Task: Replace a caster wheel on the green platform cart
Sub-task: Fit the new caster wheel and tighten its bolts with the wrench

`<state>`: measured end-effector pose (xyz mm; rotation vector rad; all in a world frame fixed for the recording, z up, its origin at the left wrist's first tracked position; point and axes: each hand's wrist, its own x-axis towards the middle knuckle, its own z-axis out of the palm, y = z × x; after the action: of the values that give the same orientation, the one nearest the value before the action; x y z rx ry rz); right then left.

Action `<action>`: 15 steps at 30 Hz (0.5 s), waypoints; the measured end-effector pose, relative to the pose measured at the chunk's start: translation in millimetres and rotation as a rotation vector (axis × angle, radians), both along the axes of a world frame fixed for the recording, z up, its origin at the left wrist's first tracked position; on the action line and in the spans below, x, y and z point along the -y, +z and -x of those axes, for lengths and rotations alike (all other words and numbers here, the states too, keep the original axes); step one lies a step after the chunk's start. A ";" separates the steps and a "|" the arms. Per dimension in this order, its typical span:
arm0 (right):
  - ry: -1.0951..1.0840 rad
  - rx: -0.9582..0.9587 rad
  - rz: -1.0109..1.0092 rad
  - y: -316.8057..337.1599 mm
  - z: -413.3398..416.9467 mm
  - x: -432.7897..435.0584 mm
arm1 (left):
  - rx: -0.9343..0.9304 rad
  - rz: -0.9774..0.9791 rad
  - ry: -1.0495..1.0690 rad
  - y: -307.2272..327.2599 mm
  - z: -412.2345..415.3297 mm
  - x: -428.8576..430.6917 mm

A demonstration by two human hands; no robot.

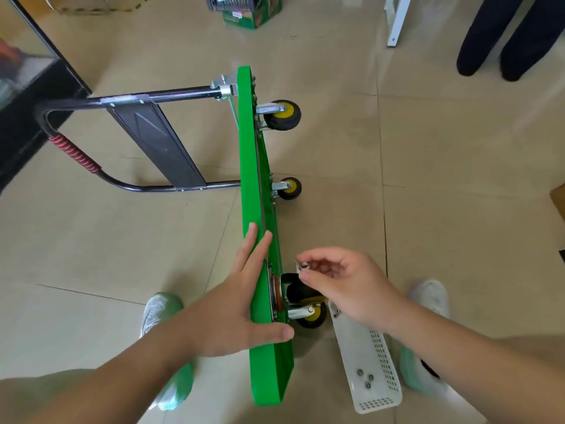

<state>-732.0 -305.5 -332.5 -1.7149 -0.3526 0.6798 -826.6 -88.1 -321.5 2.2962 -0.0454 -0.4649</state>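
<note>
Your left hand (232, 307) lies flat, fingers straight, along the upper edge of the green cart (253, 179), which stands on its side on the floor (443, 179) with its wheels pointing to 3 o'clock. Press firmly there so the deck cannot rock. Your right hand (345, 286) pinches a small nut (303, 265) between thumb and fingertips, just at 12 o'clock of the near caster wheel (308, 313). Start it square by fingers alone, and take spare pieces from the white basket (376, 362) at 5 o'clock. The mounting plate shows edge-on only, its bolts are hidden, and I cannot tell whether the nut is already on a thread.
</note>
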 end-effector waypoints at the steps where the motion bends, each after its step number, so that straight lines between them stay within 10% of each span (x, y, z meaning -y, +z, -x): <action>1: 0.024 0.028 0.025 -1.5 -2.9 -3.6 | 0.000 0.007 0.001 -0.6 0.5 -0.7; 15: 0.166 0.189 0.149 -28.8 -20.8 -44.4 | 0.012 0.043 0.013 -2.7 3.3 -0.5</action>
<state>-711.2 -261.2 -361.3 -1.9123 -0.5936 0.6789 -829.9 -87.6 -324.2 2.2557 -0.0457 -0.4395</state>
